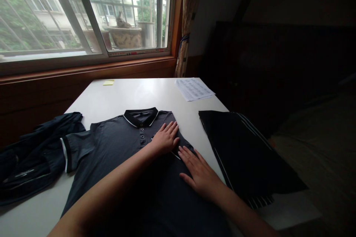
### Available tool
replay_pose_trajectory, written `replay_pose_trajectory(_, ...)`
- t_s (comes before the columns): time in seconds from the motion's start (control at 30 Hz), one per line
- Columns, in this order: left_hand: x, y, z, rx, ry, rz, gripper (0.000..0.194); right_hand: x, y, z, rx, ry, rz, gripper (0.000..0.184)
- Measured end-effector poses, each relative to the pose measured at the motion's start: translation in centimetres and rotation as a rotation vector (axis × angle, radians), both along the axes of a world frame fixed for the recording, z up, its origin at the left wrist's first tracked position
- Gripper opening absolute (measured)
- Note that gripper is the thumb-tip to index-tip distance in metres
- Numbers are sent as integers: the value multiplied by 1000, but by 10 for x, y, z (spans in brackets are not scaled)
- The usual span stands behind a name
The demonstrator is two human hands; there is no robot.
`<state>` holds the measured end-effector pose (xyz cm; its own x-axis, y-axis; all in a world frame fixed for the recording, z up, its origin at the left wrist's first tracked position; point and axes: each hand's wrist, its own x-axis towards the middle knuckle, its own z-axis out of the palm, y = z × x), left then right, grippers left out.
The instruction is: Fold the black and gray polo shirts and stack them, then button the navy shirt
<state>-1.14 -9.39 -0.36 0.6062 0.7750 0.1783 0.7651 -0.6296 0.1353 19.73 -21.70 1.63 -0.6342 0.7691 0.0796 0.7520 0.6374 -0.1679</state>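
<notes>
A dark grey polo shirt (116, 148) lies spread on the white table, its black, white-edged collar toward the window. Its sleeve on the left sticks out to the side, while the one on the right is folded in over the chest. My left hand (165, 137) rests flat on the shirt's upper right chest, fingers stretched toward the shoulder. Just below and to the right, my right hand (198, 172) lies flat on the shirt's right edge with its fingers spread. Neither hand grips the cloth. My forearms cover part of the shirt's lower body.
On the left lies a crumpled dark garment (33, 159), partly under the polo's sleeve. A folded black garment with white stripes (244, 152) is at the table's right edge. Printed papers (194, 89) and a yellow note (108, 82) lie on the white table (133, 94) near the window.
</notes>
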Motion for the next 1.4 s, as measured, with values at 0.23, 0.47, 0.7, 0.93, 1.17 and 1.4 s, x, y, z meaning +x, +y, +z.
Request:
replay_pose_trajectory(0.23, 3, 31, -2, 21, 60, 75, 68, 1, -6, 2, 3, -25, -20, 68)
replay_pose_trajectory(0.47, 8, 53, -2, 51, 58, 143, 72, 4, -13, 2, 3, -36, -29, 68)
replay_pose_trajectory(0.7, 7, 54, 2, 65, 40, 167, 71, 13, -22, 4, 12, -34, -15, 71)
replay_pose_trajectory(0.93, 2, 8, 10, 132, 2, -17, 67, 21, -31, -1, 12, -51, -30, 69)
replay_pose_trajectory(1.17, -5, -36, 5, 52, 4, -107, 66, 28, -41, -3, 0, -59, -46, 70)
replay_pose_trajectory(1.4, 0, -10, 0, 42, 31, 5, 73, 29, -43, -1, -5, -40, -60, 69)
